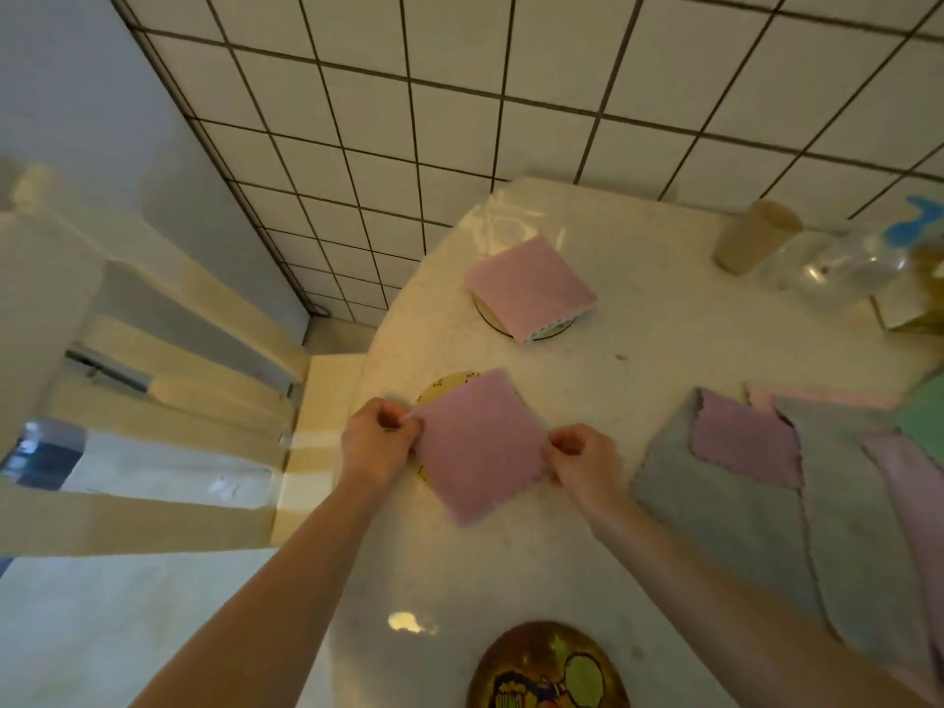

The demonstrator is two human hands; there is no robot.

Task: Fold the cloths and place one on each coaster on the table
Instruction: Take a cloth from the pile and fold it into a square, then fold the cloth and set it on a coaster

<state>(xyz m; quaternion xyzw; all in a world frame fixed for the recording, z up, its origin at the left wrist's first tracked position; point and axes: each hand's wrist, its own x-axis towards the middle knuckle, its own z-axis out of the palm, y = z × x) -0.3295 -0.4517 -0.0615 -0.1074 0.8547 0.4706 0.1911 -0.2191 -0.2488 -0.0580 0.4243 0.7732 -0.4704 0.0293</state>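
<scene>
A folded pink cloth [477, 447] lies over a yellow round coaster [443, 389] near the table's left edge. My left hand [375, 439] pinches its left corner and my right hand [585, 465] pinches its right corner. Farther back, another folded pink cloth [528, 286] rests on a second round coaster [490, 316]. A third coaster [546, 666], brown with a cartoon print, lies bare at the near edge. Unfolded cloths [766, 482], grey, pink and green, are spread in a pile at the right.
The white marble table [664, 350] has a rounded left edge. A beige cup [753, 235], a clear plastic bottle [838, 270] and a box [909, 309] stand at the back right. A white slatted chair [153, 401] is to the left, over a tiled floor.
</scene>
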